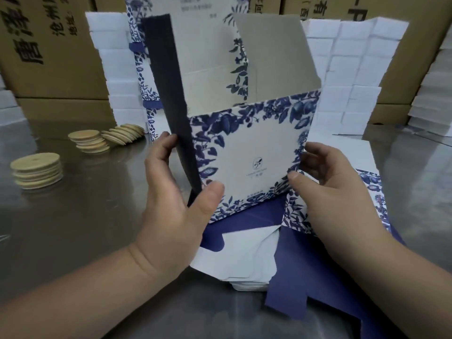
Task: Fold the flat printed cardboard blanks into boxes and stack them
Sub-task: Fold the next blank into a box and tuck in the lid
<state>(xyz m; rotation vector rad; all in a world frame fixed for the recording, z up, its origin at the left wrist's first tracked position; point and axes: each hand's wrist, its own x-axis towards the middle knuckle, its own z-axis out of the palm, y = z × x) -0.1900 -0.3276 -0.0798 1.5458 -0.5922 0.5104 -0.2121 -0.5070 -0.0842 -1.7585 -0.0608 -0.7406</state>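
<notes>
While both hands hold it upright, the half-opened blue-and-white floral cardboard blank (pixel 254 152) stands between the fingers, its lower edge over the pile of flat printed blanks (pixel 244 255) on the brushed steel table (pixel 73 228). Left hand (pixel 176 199): thumb pressed on the printed front face near its lower corner, fingers (pixel 162 145) curled behind the dark blue side panel (pixel 168 94), clamping that edge. Right hand (pixel 335 192): thumb and curled fingers pinch the opposite vertical edge of the front face. Above the fingertips a plain grey inner flap (pixel 276 52) stands free. Outward of the left fingers lies bare steel as far as three stacks of pale wooden discs (pixel 36 171). Beyond the blank, walls of white foam blocks (pixel 354 69), a column of folded floral boxes (pixel 144 77) and brown corrugated cartons (pixel 49 45) close the far side. Outward of the right fingers more flat blanks lie, then bare steel.
</notes>
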